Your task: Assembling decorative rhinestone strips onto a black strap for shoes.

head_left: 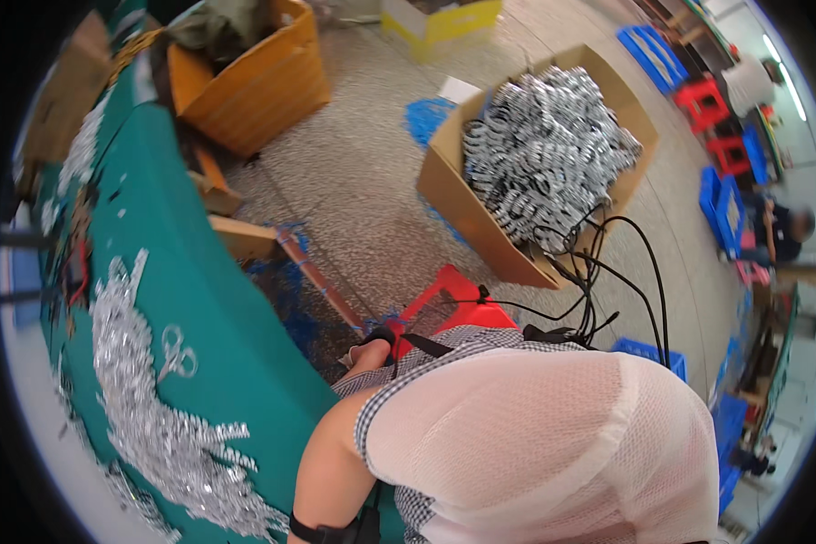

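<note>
Neither of my hands shows. One bare forearm (335,453) of mine, below a white sleeve (508,426), runs down to the lower edge with a black strap (322,530) around it; the hand beyond is cut off. Beside this arm is a table with a green cover (245,363). A long heap of shiny silver coiled strips (145,399) lies on it, and metal scissors (179,354) rest against the heap's right side. Across the floor, a large open carton (458,181) is piled with similar silver coils (553,145).
A red stool (444,299) stands beside me, with black cables (598,272) trailing from the carton toward my body. An orange box (254,91) and a yellow box (440,27) stand farther off. Blue crates (721,213), red stools (701,102) and other people are at the far right.
</note>
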Available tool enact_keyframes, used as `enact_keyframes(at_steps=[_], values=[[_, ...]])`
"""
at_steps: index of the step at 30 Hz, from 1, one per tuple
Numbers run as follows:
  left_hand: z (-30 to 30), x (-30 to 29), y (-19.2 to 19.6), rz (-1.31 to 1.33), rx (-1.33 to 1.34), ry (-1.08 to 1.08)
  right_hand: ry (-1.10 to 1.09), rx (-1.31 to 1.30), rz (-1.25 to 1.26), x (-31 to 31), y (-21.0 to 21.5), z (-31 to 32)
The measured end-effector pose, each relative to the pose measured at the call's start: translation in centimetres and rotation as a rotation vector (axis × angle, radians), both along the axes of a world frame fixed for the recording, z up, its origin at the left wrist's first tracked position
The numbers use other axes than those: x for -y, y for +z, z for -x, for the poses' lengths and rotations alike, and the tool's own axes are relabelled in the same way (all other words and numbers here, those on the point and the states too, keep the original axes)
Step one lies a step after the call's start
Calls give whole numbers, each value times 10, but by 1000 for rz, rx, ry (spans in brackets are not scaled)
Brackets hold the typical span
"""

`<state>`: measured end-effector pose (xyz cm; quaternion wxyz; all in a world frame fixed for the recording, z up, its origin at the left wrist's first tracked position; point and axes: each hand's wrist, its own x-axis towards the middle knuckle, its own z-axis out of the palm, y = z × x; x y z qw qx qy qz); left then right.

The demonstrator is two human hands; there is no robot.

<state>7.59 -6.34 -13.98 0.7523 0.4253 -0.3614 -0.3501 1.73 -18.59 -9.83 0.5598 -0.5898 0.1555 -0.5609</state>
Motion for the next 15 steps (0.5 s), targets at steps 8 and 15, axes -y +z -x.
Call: enact_keyframes(at_steps=[8,15], values=[[-137,22,-24,-249,95,-107,118,9,-87,19,15,-24],[-34,93,-27,-397,108,-128,351,-20,-111,35,14,-15]])
